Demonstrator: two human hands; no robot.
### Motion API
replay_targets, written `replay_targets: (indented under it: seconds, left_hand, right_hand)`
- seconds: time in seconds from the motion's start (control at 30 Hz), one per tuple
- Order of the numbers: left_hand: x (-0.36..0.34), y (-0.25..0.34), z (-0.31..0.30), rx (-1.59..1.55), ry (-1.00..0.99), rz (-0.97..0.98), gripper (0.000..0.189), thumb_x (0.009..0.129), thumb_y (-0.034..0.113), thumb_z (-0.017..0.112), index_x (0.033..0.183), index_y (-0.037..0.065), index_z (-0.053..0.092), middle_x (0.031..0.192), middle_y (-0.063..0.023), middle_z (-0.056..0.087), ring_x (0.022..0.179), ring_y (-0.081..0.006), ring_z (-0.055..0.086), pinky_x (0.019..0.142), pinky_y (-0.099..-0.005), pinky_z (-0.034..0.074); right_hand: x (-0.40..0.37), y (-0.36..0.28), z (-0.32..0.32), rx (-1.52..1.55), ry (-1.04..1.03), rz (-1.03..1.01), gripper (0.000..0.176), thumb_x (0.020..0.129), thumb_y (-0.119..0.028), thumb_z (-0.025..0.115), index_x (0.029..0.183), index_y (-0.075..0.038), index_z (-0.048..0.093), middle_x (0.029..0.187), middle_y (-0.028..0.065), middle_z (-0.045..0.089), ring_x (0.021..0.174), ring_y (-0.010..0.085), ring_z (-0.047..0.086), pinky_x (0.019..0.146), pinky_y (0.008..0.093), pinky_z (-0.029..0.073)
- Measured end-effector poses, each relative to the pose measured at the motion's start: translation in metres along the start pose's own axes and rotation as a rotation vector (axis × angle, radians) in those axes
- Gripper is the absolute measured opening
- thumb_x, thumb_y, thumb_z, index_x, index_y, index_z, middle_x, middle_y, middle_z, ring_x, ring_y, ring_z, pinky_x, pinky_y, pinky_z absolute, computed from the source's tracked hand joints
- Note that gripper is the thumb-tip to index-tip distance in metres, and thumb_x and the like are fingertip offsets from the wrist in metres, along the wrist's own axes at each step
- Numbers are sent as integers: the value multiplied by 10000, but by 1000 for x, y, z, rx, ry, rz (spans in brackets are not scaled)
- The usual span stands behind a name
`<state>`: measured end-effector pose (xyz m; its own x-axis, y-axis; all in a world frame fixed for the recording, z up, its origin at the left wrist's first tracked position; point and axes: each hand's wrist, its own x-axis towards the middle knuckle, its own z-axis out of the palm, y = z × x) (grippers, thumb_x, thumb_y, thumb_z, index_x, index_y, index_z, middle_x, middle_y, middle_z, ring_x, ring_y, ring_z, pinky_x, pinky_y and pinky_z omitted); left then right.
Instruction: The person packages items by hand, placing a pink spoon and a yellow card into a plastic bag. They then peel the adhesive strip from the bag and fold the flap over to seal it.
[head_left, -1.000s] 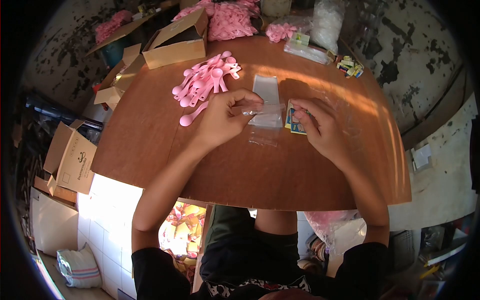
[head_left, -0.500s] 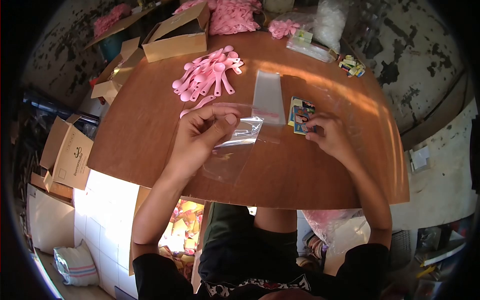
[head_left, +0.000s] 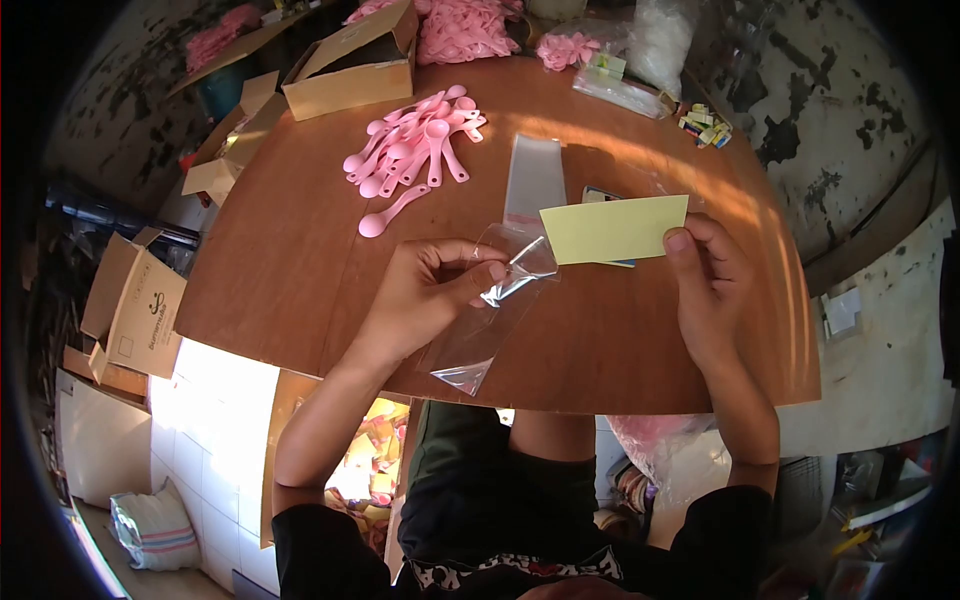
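Note:
A clear plastic bag (head_left: 490,320) is pinched between the thumb and fingers of my left hand (head_left: 425,290). My right hand (head_left: 712,280) grips the right end of a card (head_left: 615,230), whose plain yellow side shows. The card's left end is close to the bag's upper edge. Partly hidden behind it are more cards (head_left: 597,194) on the table. A stack of clear bags (head_left: 535,180) lies beyond my hands. One pink spoon (head_left: 395,212) rests apart from a pile of pink spoons (head_left: 420,140).
The brown table (head_left: 280,240) has an open cardboard box (head_left: 350,75) at its back left. Small packets (head_left: 706,128) and plastic-wrapped items (head_left: 622,95) are at the back right. Another box (head_left: 135,305) stands left of the table.
My right hand has lifted a card from the small stack and turned its yellow side into view. My left hand has shifted slightly right and down with the bag, uncovering the lone spoon.

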<state>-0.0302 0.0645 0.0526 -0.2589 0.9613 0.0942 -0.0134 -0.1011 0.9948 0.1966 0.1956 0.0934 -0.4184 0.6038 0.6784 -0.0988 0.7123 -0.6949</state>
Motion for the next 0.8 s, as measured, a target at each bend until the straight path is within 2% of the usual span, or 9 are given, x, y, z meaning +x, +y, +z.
replay_targets:
  seconds: [0.03,0.17,0.23,0.33,0.5,0.63,0.7,0.77,0.8]
  left_hand:
    - [-1,-3,5,2,-6,-4,183,892,121,696,993,-31,709,873,-43,711,740,-62,616,652,-218,495]
    - [-5,-14,21,71,-48,10,173,900,71,677,1039,-27,708,907,-36,715,745,-41,592,669,-204,482]
    - [-6,-16,24,48,-59,26,175,892,55,668,1045,-21,708,904,-45,714,801,-60,613,716,-227,494]
    - [-9,-15,24,54,-64,1,167,893,52,667,1034,-28,709,874,-44,704,781,-57,603,708,-227,492]
    - [-8,-21,24,-44,-59,46,176,908,113,680,999,-36,703,821,-50,696,739,-68,620,690,-220,503]
    - [-8,-21,20,67,-102,8,168,910,105,674,983,-44,700,838,-55,694,753,-69,622,696,-219,504]
    - [-8,-23,22,88,-117,-1,166,911,99,672,987,-47,699,854,-59,696,767,-70,624,700,-220,505]
    - [-7,-25,25,21,-63,86,134,902,46,659,992,-40,708,891,-49,704,831,-49,613,744,-217,504]
    - [-7,-25,25,20,-64,86,134,902,46,659,992,-40,708,891,-49,704,831,-49,613,744,-217,504]
  right_hand:
    - [-1,-7,3,124,-19,18,139,947,-80,609,978,48,654,878,41,667,822,78,593,731,215,469]
    - [-3,-8,5,151,-80,59,166,943,-93,624,1001,61,643,923,44,672,815,88,598,727,222,477]
    - [-6,-2,4,76,-112,31,165,930,-101,640,992,52,655,896,50,673,796,80,596,713,216,476]
    - [-5,2,6,-78,-116,-1,158,914,-104,657,977,41,667,865,60,678,767,70,590,676,212,466]
    - [-1,13,4,-103,-195,64,155,903,-112,665,945,36,681,838,71,689,741,79,599,655,212,465]
    - [-2,15,2,-125,-269,75,165,902,-126,668,925,36,690,815,64,683,721,82,597,652,209,466]
    - [-2,12,0,-130,-251,58,162,904,-118,665,932,41,683,825,59,678,730,80,592,649,214,463]
    - [-1,10,-1,-135,-232,40,159,905,-109,662,938,46,675,835,54,673,740,78,587,646,220,459]
    - [-2,10,0,-28,-196,54,166,922,-122,644,943,41,662,855,43,662,771,76,581,677,222,458]
